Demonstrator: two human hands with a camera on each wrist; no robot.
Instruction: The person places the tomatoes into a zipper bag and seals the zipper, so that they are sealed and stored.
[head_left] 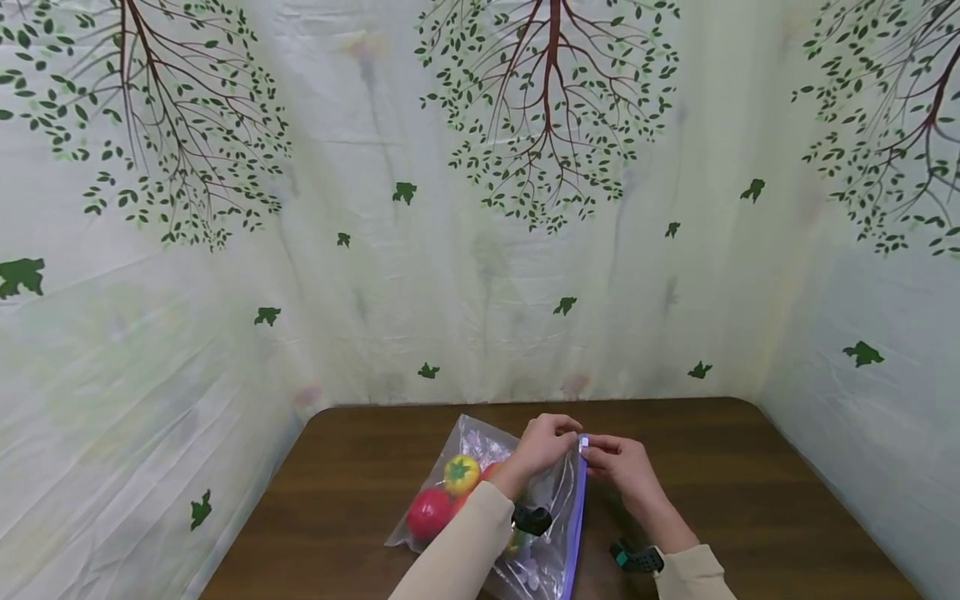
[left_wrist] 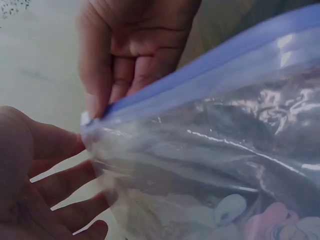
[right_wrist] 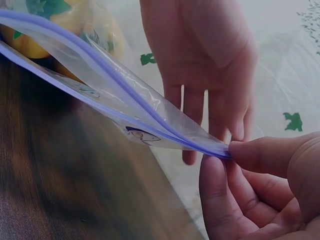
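Note:
A clear zip bag (head_left: 553, 546) with a blue-purple zip edge (right_wrist: 107, 80) lies on the table, holding a red round fruit (head_left: 429, 512) and a yellow one (head_left: 462, 473) with a green top. More contents are partly hidden by the left forearm. My right hand (head_left: 621, 473) pinches the zip's far end between thumb and fingers, by a small white slider (left_wrist: 85, 119). Gripping the same corner from the other side is my left hand (head_left: 546, 443), its other fingers spread behind the plastic. The two zip edges stand apart along the bag and meet at the pinched end.
The brown wooden table (head_left: 750, 500) has its far edge just beyond the hands. A pale curtain (head_left: 487, 317) printed with trees and leaves hangs behind and at both sides. Both wrists wear dark straps (head_left: 637, 557).

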